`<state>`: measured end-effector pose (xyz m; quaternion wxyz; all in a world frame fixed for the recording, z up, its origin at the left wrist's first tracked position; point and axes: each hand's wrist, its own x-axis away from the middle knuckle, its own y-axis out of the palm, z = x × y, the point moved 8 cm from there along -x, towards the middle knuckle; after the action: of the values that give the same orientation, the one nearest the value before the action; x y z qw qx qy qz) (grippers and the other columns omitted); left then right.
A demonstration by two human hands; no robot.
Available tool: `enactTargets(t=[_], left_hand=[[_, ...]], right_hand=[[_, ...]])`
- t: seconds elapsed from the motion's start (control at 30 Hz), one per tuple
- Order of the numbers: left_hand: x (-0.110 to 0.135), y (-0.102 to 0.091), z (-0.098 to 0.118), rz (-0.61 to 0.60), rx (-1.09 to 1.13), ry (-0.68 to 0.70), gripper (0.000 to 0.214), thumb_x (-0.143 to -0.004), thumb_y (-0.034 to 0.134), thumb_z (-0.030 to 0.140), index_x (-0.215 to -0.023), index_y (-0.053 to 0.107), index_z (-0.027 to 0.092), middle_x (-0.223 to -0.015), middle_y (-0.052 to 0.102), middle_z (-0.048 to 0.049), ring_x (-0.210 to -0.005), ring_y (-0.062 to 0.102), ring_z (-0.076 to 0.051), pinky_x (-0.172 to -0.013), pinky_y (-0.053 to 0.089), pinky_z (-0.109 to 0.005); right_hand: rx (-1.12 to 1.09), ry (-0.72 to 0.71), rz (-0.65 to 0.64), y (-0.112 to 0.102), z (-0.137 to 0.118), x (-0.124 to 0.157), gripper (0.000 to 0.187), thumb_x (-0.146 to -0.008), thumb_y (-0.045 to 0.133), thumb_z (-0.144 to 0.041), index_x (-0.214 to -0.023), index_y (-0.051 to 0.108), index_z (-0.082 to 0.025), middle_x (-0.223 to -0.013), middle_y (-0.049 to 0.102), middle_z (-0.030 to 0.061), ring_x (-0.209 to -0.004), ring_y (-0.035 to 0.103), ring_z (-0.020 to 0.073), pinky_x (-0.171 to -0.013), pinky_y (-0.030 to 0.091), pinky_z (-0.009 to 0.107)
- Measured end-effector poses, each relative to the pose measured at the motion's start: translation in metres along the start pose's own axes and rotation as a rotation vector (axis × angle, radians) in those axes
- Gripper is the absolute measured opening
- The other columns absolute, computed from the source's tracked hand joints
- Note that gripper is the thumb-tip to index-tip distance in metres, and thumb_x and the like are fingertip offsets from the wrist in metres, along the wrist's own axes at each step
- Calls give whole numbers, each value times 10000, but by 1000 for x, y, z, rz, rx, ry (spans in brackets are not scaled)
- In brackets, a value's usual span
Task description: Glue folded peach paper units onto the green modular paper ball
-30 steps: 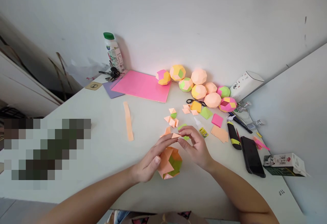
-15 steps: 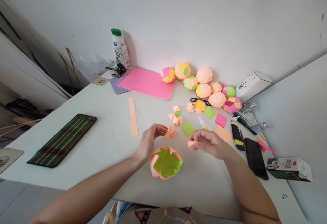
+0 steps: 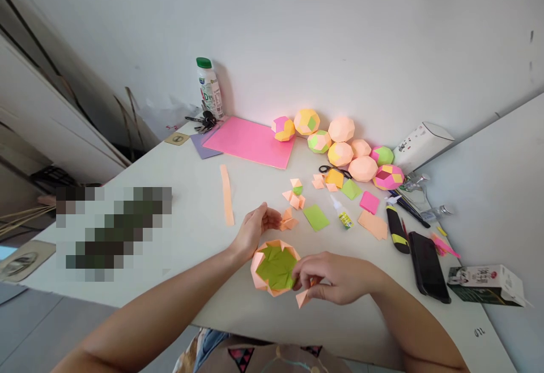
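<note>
A half-built paper ball (image 3: pixel 277 268), peach outside and green inside with a jagged rim, rests on the table close to me. My right hand (image 3: pixel 334 276) is at its right rim, pinching a small folded peach paper piece (image 3: pixel 302 298). Behind the ball's left side, my left hand (image 3: pixel 259 227) is open, fingers stretched toward a cluster of folded peach pieces (image 3: pixel 289 221). Whether its wrist touches the ball I cannot tell. More folded peach pieces (image 3: pixel 294 200) lie beyond, one near a green bit. A green paper square (image 3: pixel 316 217) and a glue bottle (image 3: pixel 343 214) lie to the right.
Several finished paper balls (image 3: pixel 341 129) line the wall. Scissors (image 3: pixel 334 170), a pink sheet (image 3: pixel 255 143) and a peach strip (image 3: pixel 226 194) lie farther back. Rightward are a utility knife (image 3: pixel 396 228), a phone (image 3: pixel 428 266) and a carton (image 3: pixel 487 285). A white bottle (image 3: pixel 210 89) stands at the back left.
My right hand has come down and left to the paper ball's rim with the peach piece, uncovering the glue bottle. My left hand has stayed almost in place. The view has shifted slightly.
</note>
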<state>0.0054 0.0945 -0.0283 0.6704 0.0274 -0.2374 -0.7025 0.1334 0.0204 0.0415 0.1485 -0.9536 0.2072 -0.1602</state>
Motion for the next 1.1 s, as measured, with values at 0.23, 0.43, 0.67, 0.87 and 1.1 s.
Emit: enactTargets(t=[0.23,0.43,0.67,0.87,1.1], left_hand=[[-5,2,-9,1,235,-136,320,-796,521,378,-691,658,109,-734,666,-98,-738,627,-219,-803,480,-367],[2,13,-12,-44,341,-224,338,-820,492,401,-739,663,122,-757,684,-94,-732,633,-230,-684,476,-334],[31,52,10,-548,444,-133,673,-758,401,722,-1149,586,206,-1170,613,-117,-981,578,-274,-823,427,-387],[30,49,3,-560,393,-133,566,-797,466,617,-1080,597,144,-1024,659,-148,-663,592,-200,-695,429,-360],[31,51,7,-538,331,-134,493,-810,483,574,-1004,597,135,-952,672,-145,-784,627,-264,-691,452,-360]], right_hand=[[-593,-54,48,-27,13,6,227,-841,610,-320,-786,480,-142,-1178,557,154,-964,645,229,-749,506,340],[-809,-204,283,-51,18,12,167,-838,628,-272,-795,513,-158,-1179,568,110,-989,646,248,-722,528,338],[-846,-226,378,-46,14,7,182,-827,643,-301,-800,516,-173,-1183,578,103,-976,646,228,-757,513,363],[-862,-147,364,-33,13,-5,189,-850,611,-293,-785,492,-162,-1076,627,97,-891,680,230,-706,526,357],[-838,-28,561,-39,25,-1,248,-790,670,-333,-712,517,-153,-763,690,55,-666,672,175,-564,490,279]])
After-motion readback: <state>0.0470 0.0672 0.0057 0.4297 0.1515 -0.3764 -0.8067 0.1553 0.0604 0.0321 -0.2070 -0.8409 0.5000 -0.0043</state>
